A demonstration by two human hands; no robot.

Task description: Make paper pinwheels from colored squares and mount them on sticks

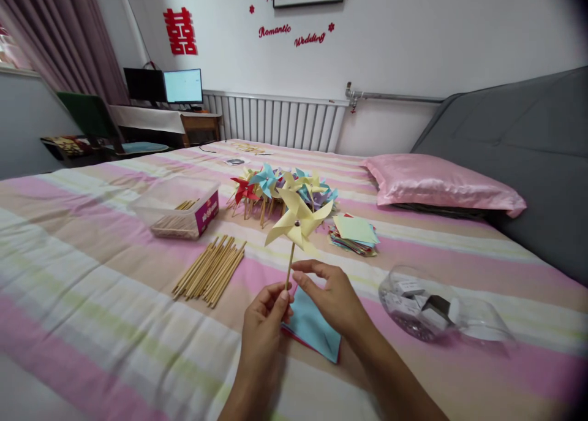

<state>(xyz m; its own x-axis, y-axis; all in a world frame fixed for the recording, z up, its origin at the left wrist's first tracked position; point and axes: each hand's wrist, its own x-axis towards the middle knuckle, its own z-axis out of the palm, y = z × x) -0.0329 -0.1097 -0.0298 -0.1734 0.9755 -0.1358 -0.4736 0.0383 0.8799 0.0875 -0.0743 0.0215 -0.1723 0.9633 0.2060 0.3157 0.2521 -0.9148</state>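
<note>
My left hand [267,311] pinches the lower part of a thin wooden stick, which carries a pale yellow paper pinwheel [298,212]. The pinwheel stands upright, facing me, with a small dark pin at its centre. Close beside the stick is my right hand [333,292], its thumb and index finger slightly apart; whether a fingertip touches the stick I cannot tell. Under both hands lies a stack of folded-looking blue and red paper [316,326], partly hidden by them.
Loose wooden sticks [211,271] lie left of my hands, before a clear plastic box [177,209] holding more. Finished pinwheels [266,179] cluster behind. Right are coloured paper squares [356,231] and a clear round container [416,307] with small boxes. A pink pillow [436,179] lies beyond.
</note>
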